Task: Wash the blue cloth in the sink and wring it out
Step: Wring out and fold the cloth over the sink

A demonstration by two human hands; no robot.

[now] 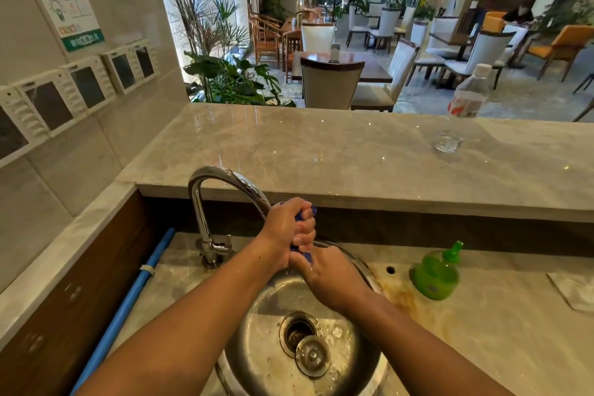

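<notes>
Both hands clasp a twisted blue cloth (304,255) above the round steel sink (266,309). My left hand (287,228) grips the upper end, close under the spout of the chrome tap (205,202). My right hand (324,273) grips the lower end. Only small bits of the cloth show between the fingers; the rest is hidden in my fists. Both hands are wet. The sink's drain is uncovered, with its metal plug (313,355) lying beside the hole.
A green soap dispenser (437,273) stands right of the sink. A folded white cloth (575,289) lies at the far right. A blue pole (128,309) leans at the left. On the raised marble counter (289,145) stand a glass (448,140) and a plastic bottle (467,93).
</notes>
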